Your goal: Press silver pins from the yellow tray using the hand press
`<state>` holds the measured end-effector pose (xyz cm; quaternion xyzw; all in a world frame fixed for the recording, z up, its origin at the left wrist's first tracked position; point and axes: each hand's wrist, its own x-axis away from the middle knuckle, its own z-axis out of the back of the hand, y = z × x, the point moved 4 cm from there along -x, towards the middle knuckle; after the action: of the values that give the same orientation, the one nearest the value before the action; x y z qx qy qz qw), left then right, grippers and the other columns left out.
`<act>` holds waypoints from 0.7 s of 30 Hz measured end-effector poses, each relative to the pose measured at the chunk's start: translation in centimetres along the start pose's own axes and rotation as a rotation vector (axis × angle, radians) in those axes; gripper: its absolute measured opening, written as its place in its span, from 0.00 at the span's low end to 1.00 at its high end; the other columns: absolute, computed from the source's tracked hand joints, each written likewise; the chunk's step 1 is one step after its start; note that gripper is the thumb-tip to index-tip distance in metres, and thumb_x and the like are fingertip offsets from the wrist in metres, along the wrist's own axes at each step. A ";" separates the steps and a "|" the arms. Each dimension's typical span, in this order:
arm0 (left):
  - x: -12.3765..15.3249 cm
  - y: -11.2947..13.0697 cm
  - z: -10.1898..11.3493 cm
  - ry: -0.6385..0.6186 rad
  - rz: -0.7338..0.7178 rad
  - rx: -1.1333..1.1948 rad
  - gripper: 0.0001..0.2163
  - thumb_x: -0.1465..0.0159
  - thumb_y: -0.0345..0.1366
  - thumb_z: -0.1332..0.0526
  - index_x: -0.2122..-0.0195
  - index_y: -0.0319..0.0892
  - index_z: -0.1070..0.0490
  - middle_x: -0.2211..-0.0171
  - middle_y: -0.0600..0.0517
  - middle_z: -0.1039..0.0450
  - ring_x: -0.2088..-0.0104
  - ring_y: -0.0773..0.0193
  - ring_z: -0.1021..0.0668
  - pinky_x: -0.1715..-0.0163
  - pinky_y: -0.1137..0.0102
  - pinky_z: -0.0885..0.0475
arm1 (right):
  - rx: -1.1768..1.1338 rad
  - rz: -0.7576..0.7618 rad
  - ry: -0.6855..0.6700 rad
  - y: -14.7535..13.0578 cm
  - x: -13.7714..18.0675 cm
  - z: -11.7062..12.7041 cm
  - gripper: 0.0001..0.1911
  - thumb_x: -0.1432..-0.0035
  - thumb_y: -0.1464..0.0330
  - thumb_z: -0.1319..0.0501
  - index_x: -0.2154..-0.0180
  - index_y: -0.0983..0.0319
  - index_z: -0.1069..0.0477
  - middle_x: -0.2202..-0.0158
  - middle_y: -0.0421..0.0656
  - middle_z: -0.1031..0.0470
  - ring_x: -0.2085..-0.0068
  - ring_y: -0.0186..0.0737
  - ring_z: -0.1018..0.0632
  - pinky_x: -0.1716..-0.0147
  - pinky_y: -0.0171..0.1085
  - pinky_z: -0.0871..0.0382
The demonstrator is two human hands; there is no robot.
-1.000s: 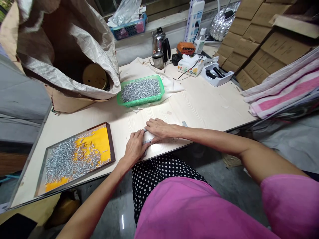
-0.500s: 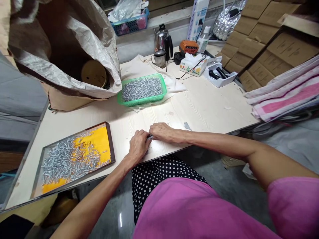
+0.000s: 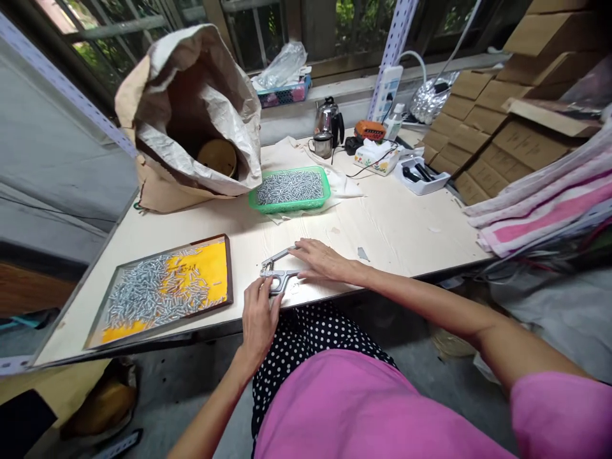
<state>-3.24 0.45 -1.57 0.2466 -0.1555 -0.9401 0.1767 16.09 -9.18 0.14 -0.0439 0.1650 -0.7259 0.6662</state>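
A grey metal caliper-like tool (image 3: 277,271) lies near the table's front edge. My left hand (image 3: 258,312) grips its near end with curled fingers. My right hand (image 3: 321,260) rests flat on the table with fingers stretched out, touching the tool's far arm. To the left sits a brown-framed tray (image 3: 228,268) with a yellow floor, covered with several small silver metal cylinders (image 3: 148,296). Further back, a green basket (image 3: 287,205) holds more of the same cylinders.
A big open paper sack (image 3: 191,127) stands at the back left. Behind the basket are a kettle (image 3: 329,121), a tissue box (image 3: 377,158), a white tray of tools (image 3: 421,175) and a power strip. Cardboard boxes (image 3: 502,140) and folded towels (image 3: 540,204) fill the right.
The camera tilted up, showing the window and whole sack. My left hand slid back toward the table edge, uncovering the metal tool. My right hand opened flat beside it.
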 end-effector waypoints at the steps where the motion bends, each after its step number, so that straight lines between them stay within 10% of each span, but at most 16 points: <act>1: 1.1 -0.5 0.4 0.025 0.031 0.000 0.17 0.29 0.39 0.44 0.41 0.42 0.33 0.47 0.39 0.29 0.45 0.50 0.27 0.43 0.53 0.29 | -0.005 0.014 0.006 -0.7 -0.1 0.0 0.29 0.36 0.61 0.36 0.39 0.67 0.36 0.43 0.58 0.33 0.44 0.52 0.31 0.46 0.49 0.35; 12: 3.7 -1.4 0.4 0.036 0.077 0.054 0.15 0.28 0.36 0.47 0.44 0.44 0.26 0.48 0.44 0.22 0.47 0.53 0.23 0.44 0.54 0.25 | 0.179 0.356 -0.297 -7.0 -5.8 -3.6 0.10 0.31 0.74 0.46 0.60 0.65 0.25 0.58 0.48 0.28 0.62 0.40 0.29 0.66 0.38 0.38; 21: 4.6 -1.0 -0.2 0.059 0.047 0.024 0.16 0.29 0.33 0.46 0.43 0.45 0.27 0.49 0.45 0.22 0.48 0.52 0.23 0.46 0.54 0.24 | -0.041 0.470 -0.038 -7.6 -6.5 -3.6 0.10 0.31 0.74 0.48 0.58 0.63 0.28 0.63 0.45 0.26 0.66 0.39 0.27 0.68 0.37 0.34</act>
<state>-7.10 -0.53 -4.03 0.2727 -0.1672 -0.9261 0.2001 8.54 -1.70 0.00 -0.0318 0.1729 -0.5465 0.8188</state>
